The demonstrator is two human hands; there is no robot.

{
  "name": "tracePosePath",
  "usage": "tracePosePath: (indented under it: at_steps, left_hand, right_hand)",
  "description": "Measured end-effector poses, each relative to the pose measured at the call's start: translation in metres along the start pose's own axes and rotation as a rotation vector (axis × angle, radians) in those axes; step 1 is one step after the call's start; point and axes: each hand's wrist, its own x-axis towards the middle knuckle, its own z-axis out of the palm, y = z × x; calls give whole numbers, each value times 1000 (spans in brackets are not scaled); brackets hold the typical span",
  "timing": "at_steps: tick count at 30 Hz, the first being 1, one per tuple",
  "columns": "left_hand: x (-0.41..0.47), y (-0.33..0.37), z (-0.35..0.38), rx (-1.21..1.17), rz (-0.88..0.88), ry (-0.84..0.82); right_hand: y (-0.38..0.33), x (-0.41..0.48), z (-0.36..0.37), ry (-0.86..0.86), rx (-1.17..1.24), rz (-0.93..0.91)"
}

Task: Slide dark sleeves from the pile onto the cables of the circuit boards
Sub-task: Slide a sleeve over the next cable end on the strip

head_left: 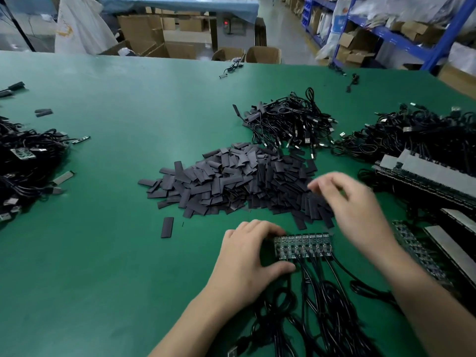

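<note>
While the left hand (244,256) grips the left end of a row of circuit boards (304,247), thumb on the near side and fingers curled over the far side, the row lies flat on the green table (103,228) at near centre. Black cables (316,305) run from the boards' near edge towards the person in a loose tangle.

The right hand (353,210) hangs over the near right edge of the pile of dark sleeves (231,181), fingers pointing down and loosely spread. It is blurred, and whether it pinches a sleeve cannot be told.

The pile sits just beyond the boards at mid-table. One loose sleeve (167,227) lies apart, left of the boards.

A heap of black leads (291,122) lies beyond the pile. A second heap (412,135) lies at far right, with rows of stacked boards (425,173) near it. A third heap (25,161) occupies the left edge.

Cardboard boxes (154,34) and blue shelving (386,34) stand beyond the table.
</note>
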Motion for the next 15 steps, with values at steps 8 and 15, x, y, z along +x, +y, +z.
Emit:
tracePosePath:
  at_steps: [8,15]
  left_hand:
    - [-3,9,-7,-671,-137,69]
    - [-4,11,-9,-818,-253,-18]
  right_hand:
    - [1,-54,19,-228,-12,-45]
    - [8,-59,25,-221,94,52]
